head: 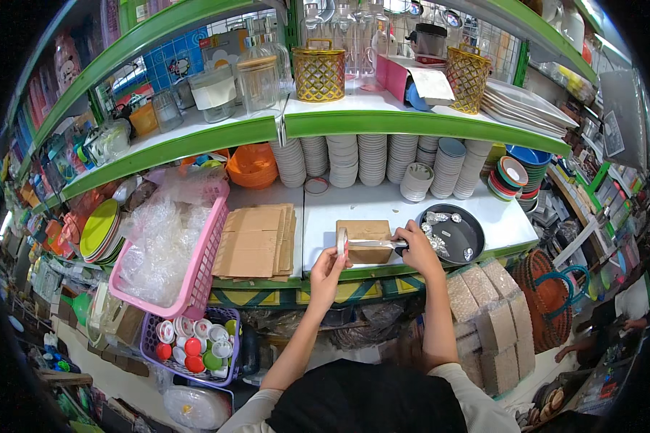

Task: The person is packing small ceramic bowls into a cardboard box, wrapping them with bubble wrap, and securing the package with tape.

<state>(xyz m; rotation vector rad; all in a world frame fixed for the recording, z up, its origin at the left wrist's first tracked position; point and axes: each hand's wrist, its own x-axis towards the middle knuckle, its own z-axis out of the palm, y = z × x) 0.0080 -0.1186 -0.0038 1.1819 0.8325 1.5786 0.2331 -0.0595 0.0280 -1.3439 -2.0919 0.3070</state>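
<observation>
A roll of clear tape (342,241) is held upright in my left hand (328,270), at the left edge of a small brown cardboard box (364,255). My right hand (418,248) grips scissors (376,244) by their dark handles. The blades point left over the box and reach to the tape roll; whether they touch it I cannot tell. Just right of my right hand lies a round black pan (468,233) with several small silver fluted pieces in it. Flattened cardboard boxes (249,242) lie stacked on the white shelf at the left.
A pink basket (201,260) of clear plastic wrap overhangs the shelf at left, above a purple basket (190,373) of lidded containers. Stacked bowls (372,162) line the shelf's back beneath a green-edged upper shelf (411,125). Wrapped cartons (501,325) stand below right; another person's hand (566,352) shows far right.
</observation>
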